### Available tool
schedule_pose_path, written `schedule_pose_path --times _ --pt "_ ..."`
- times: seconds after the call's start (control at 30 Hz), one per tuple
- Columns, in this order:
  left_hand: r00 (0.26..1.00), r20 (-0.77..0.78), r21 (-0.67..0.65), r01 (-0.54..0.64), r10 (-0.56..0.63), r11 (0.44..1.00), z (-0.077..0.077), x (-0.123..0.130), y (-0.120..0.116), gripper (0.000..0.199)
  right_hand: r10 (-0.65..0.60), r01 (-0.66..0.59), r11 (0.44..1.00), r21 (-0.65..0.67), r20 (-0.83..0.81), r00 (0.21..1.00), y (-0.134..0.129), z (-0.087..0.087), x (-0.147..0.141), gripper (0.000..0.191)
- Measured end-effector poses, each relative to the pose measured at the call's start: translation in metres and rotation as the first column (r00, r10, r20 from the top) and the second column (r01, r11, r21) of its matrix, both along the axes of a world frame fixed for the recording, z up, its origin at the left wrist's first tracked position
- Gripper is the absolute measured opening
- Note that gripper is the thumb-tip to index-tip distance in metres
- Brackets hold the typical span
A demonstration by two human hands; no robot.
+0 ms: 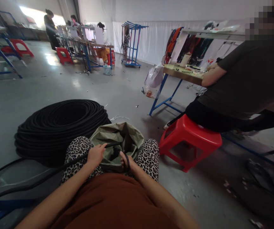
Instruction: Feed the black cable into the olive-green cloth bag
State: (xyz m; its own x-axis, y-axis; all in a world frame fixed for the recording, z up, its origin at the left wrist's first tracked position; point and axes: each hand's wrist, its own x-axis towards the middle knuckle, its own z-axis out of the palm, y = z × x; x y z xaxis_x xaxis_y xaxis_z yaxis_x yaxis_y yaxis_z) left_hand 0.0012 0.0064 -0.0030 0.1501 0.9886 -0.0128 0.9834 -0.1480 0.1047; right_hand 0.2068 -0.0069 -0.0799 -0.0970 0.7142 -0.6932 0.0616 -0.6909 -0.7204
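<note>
Most of the cord (113, 144) sits wound beside the sack (134, 133)

The sack stands open-mouthed between the knees of the seated person, and everything here happens right over it. The left hand (96, 155) is closed on the cord, just at the sack's near left edge, and the free stretch runs from those fingers across its mouth. The right hand (131, 163), at the sack's near right side, is curled round a dark loop (128, 163); whether that is a scissor handle or a bend of the cord I can't tell.

As for progress, I'd judge there's plenty left: the coil (63, 132), just left of the sack, is thick and many turns high. What is done is a length off the coil and in hand. Something dark shows inside the sack, too shadowed for me to say whether it's cut pieces.

The cord itself is black, round and smooth, pliant enough to sag. One strand leaves the coil and slips out of sight far to the sack's left; another comes in from that side to the left hand. They may well be one.
</note>
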Motion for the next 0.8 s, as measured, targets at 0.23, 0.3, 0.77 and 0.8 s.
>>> schedule_pose_path --times 0.23,0.3,0.77,0.8 --pt "0.997 0.070 0.026 -0.018 0.016 1.000 0.006 0.006 -0.004 0.040 0.018 -0.016 1.000 0.024 -0.079 0.997 -0.004 -0.001 -0.005 0.039" --pt "0.998 0.064 0.021 -0.015 0.013 1.000 0.006 0.009 -0.005 0.040 0.021 -0.019 1.000 0.024 -0.082 0.996 -0.003 -0.003 -0.005 0.040" --pt "0.998 0.055 -0.033 -0.002 0.004 0.999 0.005 0.013 -0.008 0.042 0.068 -0.066 0.994 0.089 -0.020 0.997 -0.003 -0.002 -0.005 0.041" --pt "0.998 0.056 -0.035 0.000 0.002 0.999 0.005 0.013 -0.009 0.042 0.071 -0.070 0.993 0.091 -0.016 0.997 -0.003 -0.003 -0.005 0.041"
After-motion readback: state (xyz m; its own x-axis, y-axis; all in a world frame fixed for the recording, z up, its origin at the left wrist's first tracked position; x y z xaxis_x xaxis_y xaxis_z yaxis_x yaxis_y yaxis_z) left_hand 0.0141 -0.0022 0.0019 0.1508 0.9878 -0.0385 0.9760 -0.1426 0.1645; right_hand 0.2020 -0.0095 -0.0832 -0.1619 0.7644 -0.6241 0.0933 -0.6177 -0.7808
